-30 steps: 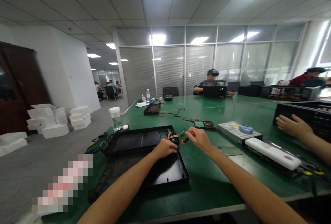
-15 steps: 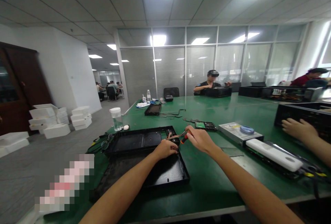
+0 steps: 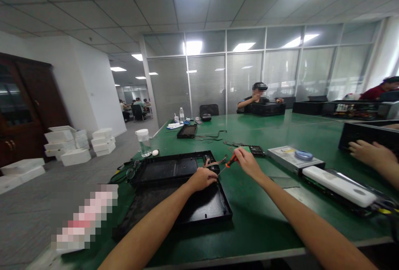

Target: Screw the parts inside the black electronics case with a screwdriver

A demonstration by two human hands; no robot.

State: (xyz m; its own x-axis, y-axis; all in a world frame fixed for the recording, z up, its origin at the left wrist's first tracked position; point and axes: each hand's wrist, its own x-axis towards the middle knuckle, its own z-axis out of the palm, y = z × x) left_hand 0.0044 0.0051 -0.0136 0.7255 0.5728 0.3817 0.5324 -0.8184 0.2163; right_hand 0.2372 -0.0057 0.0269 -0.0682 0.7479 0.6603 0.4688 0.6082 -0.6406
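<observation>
My right hand (image 3: 248, 162) is closed around the handle of a red-and-black screwdriver (image 3: 231, 160). Its thin shaft slants down and left, its tip close to the fingers of my left hand (image 3: 204, 178). Those fingers are pinched at a small black part (image 3: 214, 169) with a bundle of coloured wires (image 3: 212, 163); my hand partly hides it, so its exact kind is unclear. Under my left hand and forearm lies an open black casing in two halves: a shallow tray (image 3: 207, 207) nearer me and a framed panel (image 3: 170, 167) behind it.
A metal drive box (image 3: 280, 159) carries a blue tape roll (image 3: 304, 155). Beside it lies a long white cover (image 3: 338, 184). At right, another person's hand (image 3: 370, 153) touches a black case (image 3: 352, 137). A clear jar (image 3: 144, 143) and tangled cables (image 3: 123, 172) are at left.
My right hand has shifted slightly up and right, and the screwdriver's shaft now shows, pointing toward my left fingers. My left hand stays at the black part. The view has turned a little.
</observation>
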